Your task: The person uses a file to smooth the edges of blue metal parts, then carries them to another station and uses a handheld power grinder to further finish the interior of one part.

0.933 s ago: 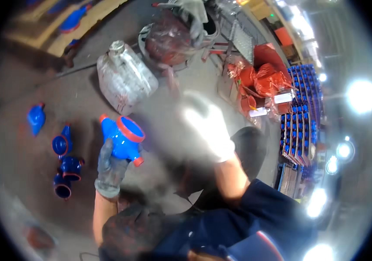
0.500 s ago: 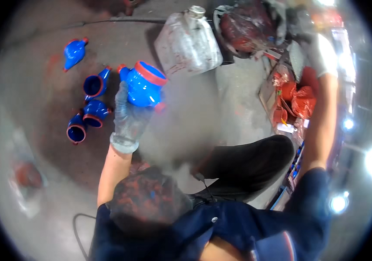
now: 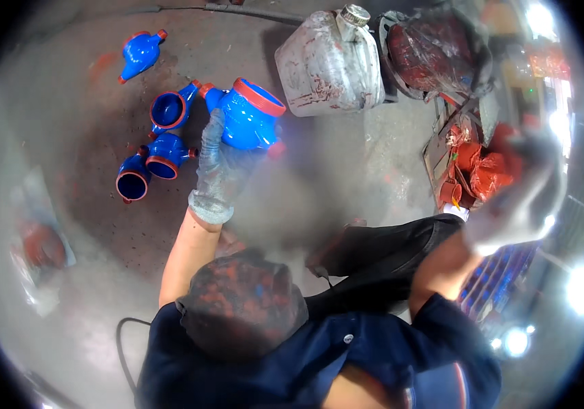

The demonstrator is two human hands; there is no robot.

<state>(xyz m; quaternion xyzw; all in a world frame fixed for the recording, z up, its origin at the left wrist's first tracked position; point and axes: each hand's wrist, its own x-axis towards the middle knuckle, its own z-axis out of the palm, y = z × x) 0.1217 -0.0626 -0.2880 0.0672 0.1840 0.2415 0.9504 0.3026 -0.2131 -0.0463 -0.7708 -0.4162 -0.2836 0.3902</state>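
The left hand [image 3: 220,170], in a grey glove, grips a glossy blue housing [image 3: 237,119] with red-edged openings; the piece sits just above the palm, tilted, its wide mouth facing up and to the right. To the left of this hand, three similar blue pieces [image 3: 168,144] lie close together on the floor [image 3: 162,235], and a fourth piece [image 3: 140,56] lies farther off, up and to the left. Up and to the right of the same hand stands a stained whitish jug [image 3: 329,68] with a cap, near a plastic-covered dark red bundle [image 3: 432,51]. The right hand [image 3: 518,201], in a pale glove, is raised well apart from the left and badly blurred, so whether it is closed or holding anything cannot be told. Red plastic-wrapped containers [image 3: 488,176] appear just left of it.
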